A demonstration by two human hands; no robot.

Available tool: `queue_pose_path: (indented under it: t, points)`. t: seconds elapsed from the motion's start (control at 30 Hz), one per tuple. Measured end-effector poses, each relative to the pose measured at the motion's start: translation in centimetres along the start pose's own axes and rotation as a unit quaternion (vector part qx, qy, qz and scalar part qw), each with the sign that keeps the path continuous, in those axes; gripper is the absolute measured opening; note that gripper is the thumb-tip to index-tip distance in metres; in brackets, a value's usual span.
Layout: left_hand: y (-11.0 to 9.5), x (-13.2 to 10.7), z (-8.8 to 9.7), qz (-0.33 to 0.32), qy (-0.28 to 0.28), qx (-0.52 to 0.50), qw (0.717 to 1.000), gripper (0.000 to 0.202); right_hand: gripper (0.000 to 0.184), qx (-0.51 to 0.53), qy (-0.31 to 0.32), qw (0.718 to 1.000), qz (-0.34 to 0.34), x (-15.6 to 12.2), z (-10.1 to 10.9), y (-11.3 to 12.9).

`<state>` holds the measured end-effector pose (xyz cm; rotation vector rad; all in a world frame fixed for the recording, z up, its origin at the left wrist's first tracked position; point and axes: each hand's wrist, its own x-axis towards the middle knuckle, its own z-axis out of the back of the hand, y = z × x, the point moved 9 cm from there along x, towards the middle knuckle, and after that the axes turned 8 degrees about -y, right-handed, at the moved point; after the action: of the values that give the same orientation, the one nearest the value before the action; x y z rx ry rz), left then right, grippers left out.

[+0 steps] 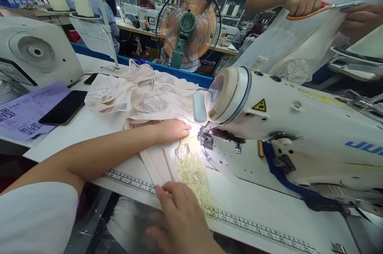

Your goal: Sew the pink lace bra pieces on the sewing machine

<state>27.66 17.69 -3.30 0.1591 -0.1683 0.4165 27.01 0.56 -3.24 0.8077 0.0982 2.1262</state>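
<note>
Beside the lit needle area of a white sewing machine (299, 126), my left hand (173, 130) rests on pale beige fabric (158, 162), its fingers close together and bent onto the cloth. A strip of clear, yellowish plastic-like material (193, 166) runs from the needle area toward the table's front edge, next to the fabric. My right hand (185, 214) is at that edge, over the lower end of the fabric and strip. Its index finger lies on the cloth and its thumb is apart, blurred. More beige garment pieces with lace patches (152, 105) are heaped behind my left hand.
A printed ruler (239, 222) runs along the front edge. On the left lie a black phone (64, 107), purple paper (18, 116) and another machine (36, 50). A fan (188, 26) stands behind. At upper right, another person's hand (303, 2) holds orange-handled scissors (311, 12) near white cloth.
</note>
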Motion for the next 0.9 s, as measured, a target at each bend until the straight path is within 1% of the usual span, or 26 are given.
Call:
queue_pose_path:
  t: [0.03, 0.07, 0.13, 0.2, 0.27, 0.3, 0.33, 0.4, 0.47, 0.5, 0.53, 0.6, 0.63, 0.67, 0.7, 0.73, 0.77, 0.8, 0.83, 0.87, 0.9]
  points:
    - [0.1, -0.4, 0.3, 0.02, 0.003, 0.022, 1.0, 0.026, 0.057, -0.034, -0.013, 0.999, -0.004, 0.0, -0.6, 0.2]
    - [0.1, -1.0, 0.7, 0.045, 0.004, 0.045, 0.998, 0.026, 0.055, -0.067, -0.025, 0.997, -0.004, 0.0, -1.1, 0.3]
    - [0.4, -2.9, 2.0, 0.105, -0.01, 0.093, 0.99, 0.031, 0.046, -0.105, -0.043, 0.994, 0.004, -0.2, -2.0, 0.3]
    - [0.9, -5.5, 3.8, 0.164, -0.044, 0.131, 0.977, 0.038, 0.034, -0.105, -0.051, 0.993, 0.0, -0.6, -2.4, -0.1]
    - [2.1, -8.4, 5.8, 0.229, -0.084, 0.145, 0.959, 0.042, 0.021, -0.092, -0.037, 0.995, -0.017, -1.0, -2.3, -0.7]
    - [3.1, -9.9, 6.5, 0.266, -0.09, 0.14, 0.95, 0.042, 0.018, -0.087, -0.02, 0.996, -0.026, -1.1, -2.2, -1.0]
    - [4.1, -11.2, 7.0, 0.301, -0.08, 0.122, 0.943, 0.041, 0.018, -0.083, -0.001, 0.996, -0.034, -1.2, -1.8, -1.2]
    - [5.7, -13.2, 7.6, 0.354, -0.041, 0.043, 0.933, 0.037, 0.02, -0.063, 0.03, 0.996, -0.046, -1.0, -0.3, -1.6]
    - [6.3, -14.3, 8.4, 0.394, -0.014, -0.074, 0.916, 0.036, 0.019, -0.018, 0.02, 0.998, -0.064, -0.6, 2.4, -2.1]
    - [6.3, -14.7, 8.8, 0.414, -0.006, -0.142, 0.899, 0.037, 0.019, 0.012, 0.005, 0.997, -0.078, -0.4, 4.1, -2.5]
    - [6.1, -14.9, 9.1, 0.434, 0.007, -0.212, 0.875, 0.039, 0.02, 0.042, -0.009, 0.994, -0.097, -0.2, 5.6, -3.1]
    - [5.2, -15.0, 9.0, 0.469, 0.053, -0.345, 0.811, 0.045, 0.02, 0.076, -0.019, 0.986, -0.144, -0.1, 8.0, -4.8]
    - [4.7, -15.0, 8.7, 0.479, 0.081, -0.399, 0.778, 0.046, 0.02, 0.078, -0.01, 0.983, -0.166, 0.0, 8.5, -5.7]
    - [4.3, -14.8, 8.3, 0.483, 0.108, -0.432, 0.753, 0.045, 0.019, 0.071, 0.009, 0.981, -0.183, 0.1, 8.6, -6.6]
    - [4.4, -14.6, 7.9, 0.484, 0.134, -0.436, 0.747, 0.042, 0.018, 0.049, 0.033, 0.98, -0.19, 0.3, 8.4, -7.3]
    - [4.9, -14.5, 7.6, 0.479, 0.159, -0.396, 0.767, 0.037, 0.018, 0.017, 0.058, 0.98, -0.188, 0.6, 7.8, -7.9]
    - [5.7, -14.2, 7.4, 0.467, 0.18, -0.32, 0.804, 0.032, 0.018, -0.02, 0.079, 0.98, -0.181, 1.0, 7.1, -8.4]
    - [6.7, -13.8, 7.5, 0.45, 0.191, -0.223, 0.844, 0.027, 0.02, -0.059, 0.093, 0.979, -0.174, 1.5, 6.2, -8.9]
    - [7.6, -13.3, 7.7, 0.429, 0.192, -0.123, 0.874, 0.023, 0.021, -0.098, 0.097, 0.976, -0.169, 2.1, 5.4, -9.3]
    - [8.2, -12.5, 8.0, 0.412, 0.18, -0.039, 0.892, 0.018, 0.023, -0.133, 0.091, 0.973, -0.166, 2.8, 4.8, -9.7]
    - [8.4, -11.7, 8.3, 0.4, 0.162, 0.019, 0.902, 0.014, 0.023, -0.16, 0.078, 0.97, -0.166, 3.4, 4.3, -9.9]
